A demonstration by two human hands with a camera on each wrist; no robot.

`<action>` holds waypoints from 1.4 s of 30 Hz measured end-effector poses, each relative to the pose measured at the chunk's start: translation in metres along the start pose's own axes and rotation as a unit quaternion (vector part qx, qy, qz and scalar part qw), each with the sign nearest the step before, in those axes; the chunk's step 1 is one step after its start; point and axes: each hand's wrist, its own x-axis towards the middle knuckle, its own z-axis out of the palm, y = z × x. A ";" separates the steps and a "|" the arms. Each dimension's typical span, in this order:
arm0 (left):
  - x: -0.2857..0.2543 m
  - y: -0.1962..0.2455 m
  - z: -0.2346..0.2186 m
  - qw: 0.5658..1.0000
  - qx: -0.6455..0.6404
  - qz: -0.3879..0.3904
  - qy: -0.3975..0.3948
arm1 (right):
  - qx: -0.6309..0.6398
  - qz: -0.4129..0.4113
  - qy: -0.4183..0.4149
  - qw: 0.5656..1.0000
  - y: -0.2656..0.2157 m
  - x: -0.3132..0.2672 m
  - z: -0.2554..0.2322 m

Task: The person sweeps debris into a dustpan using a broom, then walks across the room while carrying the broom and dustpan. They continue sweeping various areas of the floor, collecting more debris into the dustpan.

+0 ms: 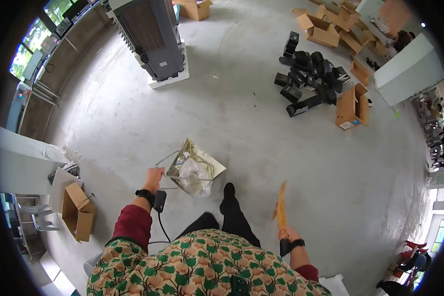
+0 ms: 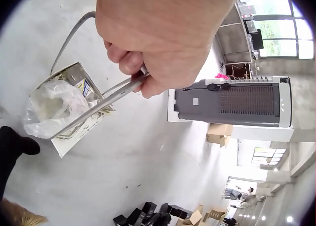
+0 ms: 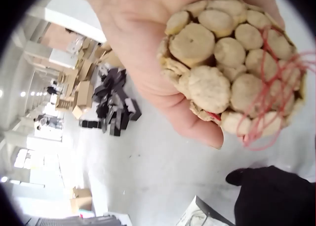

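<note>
Grey floor of a wide room, dustpan and broom in hand

Across the smooth floor, a tall grey cooler unit stands on a white base, and a heap of black boxes lies near an open cardboard box. Nearer the person, the dustpan is in front of the body, just ahead of a black-shod foot. A crumpled clear plastic bag lies in it. The left hand has its fingers curled round the thin metal handle of the dustpan. Well apart from it, to the person's right, the right hand grips the broom, its yellow bristles pointing forward. The right wrist view shows the round stalk ends of the broom and loose red string against the palm side; how every finger lies cannot be told.
</note>
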 end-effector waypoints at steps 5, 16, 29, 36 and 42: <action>0.070 0.023 -0.030 0.926 -0.267 -0.266 0.006 | -0.199 -0.112 -0.082 0.970 -0.149 -0.005 0.080; 0.241 0.035 -0.019 0.998 -0.026 -0.048 0.006 | -0.250 -0.194 -0.072 0.946 -0.371 0.031 0.205; 0.400 0.071 0.002 0.834 -0.388 -0.393 -0.001 | -0.133 -0.012 -0.066 0.989 -0.555 0.182 0.247; 0.424 0.064 0.003 0.796 -0.407 -0.448 0.022 | -0.232 0.035 -0.209 0.950 -0.521 0.156 0.346; 0.412 0.071 0.010 0.780 -0.404 -0.478 0.019 | -0.495 -0.175 -0.103 0.845 -0.632 0.137 0.340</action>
